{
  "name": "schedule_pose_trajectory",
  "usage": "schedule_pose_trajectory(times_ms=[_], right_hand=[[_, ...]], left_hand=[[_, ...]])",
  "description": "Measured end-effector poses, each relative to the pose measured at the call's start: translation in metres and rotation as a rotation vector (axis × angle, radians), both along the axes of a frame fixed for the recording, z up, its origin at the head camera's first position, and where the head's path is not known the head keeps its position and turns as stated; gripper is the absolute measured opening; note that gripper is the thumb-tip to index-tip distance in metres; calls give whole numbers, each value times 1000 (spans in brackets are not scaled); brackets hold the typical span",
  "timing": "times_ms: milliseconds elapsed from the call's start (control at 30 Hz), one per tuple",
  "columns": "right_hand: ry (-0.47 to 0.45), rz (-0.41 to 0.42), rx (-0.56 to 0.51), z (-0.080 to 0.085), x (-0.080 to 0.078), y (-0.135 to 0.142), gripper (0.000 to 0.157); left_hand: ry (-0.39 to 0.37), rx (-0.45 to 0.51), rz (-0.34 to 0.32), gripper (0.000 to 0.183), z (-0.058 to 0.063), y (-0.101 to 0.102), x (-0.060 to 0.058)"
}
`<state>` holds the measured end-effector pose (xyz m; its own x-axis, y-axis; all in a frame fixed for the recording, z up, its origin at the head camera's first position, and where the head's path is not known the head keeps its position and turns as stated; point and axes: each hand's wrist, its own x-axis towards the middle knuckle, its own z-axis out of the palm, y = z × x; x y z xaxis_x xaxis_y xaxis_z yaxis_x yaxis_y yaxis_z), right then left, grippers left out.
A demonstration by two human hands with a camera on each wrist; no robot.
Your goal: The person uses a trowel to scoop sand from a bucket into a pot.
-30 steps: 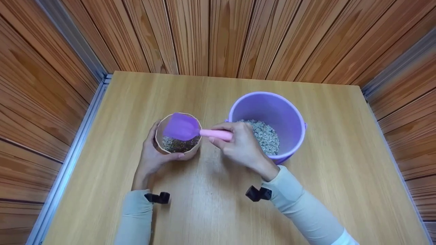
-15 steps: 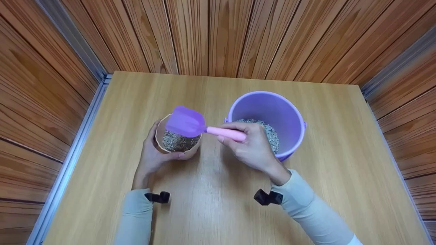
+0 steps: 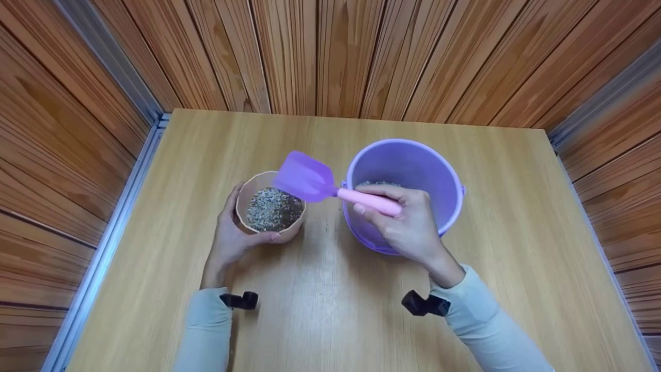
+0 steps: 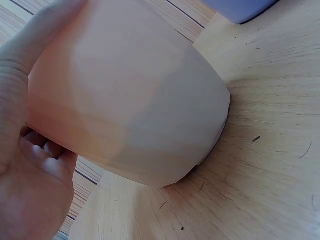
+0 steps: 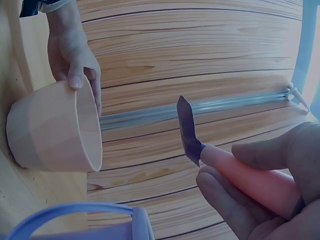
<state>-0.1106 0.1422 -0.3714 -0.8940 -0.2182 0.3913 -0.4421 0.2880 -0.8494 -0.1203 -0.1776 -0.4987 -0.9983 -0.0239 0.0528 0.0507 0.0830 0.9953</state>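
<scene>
My left hand [image 3: 235,240] curls round the near left side of a peach plant pot [image 3: 292,231], thumb along the near rim. In the pot, pale grey gravel [image 3: 264,211] covers the left part of dark soil [image 3: 290,211]. My right hand [image 3: 408,219] grips the pink handle of a small purple shovel [image 3: 305,176] in front of the purple bucket. The blade hangs between pot and bucket, overlapping the pot's right rim in the head view. From the right wrist view, the shovel [image 5: 187,130] appears edge-on, raised beside the pot [image 5: 50,130].
A purple bucket [image 3: 457,206] stands right of the pot, its gravel mostly hidden behind my right hand. Dark specks lie on the wooden table [image 4: 270,165] near the pot's base. Wood-plank walls [image 3: 341,57] enclose the back and sides.
My right hand has drawn the shovel rightward from over the pot toward the bucket. More gravel shows on the soil. My left hand stays on the pot.
</scene>
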Motion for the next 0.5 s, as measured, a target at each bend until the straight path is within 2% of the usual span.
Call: schedule_pose_trajectory(times_ms=[133, 200, 500], right_hand=[[-17, -35, -22, -1, 2, 10, 28], [-20, -50, -33, -1, 3, 15, 29], [-54, -98, -107, -2, 6, 35, 27]], left_hand=[[30, 5, 9, 128, -17, -3, -6], [39, 2, 13, 128, -22, -4, -8], [32, -10, 24, 128, -24, -4, -6]])
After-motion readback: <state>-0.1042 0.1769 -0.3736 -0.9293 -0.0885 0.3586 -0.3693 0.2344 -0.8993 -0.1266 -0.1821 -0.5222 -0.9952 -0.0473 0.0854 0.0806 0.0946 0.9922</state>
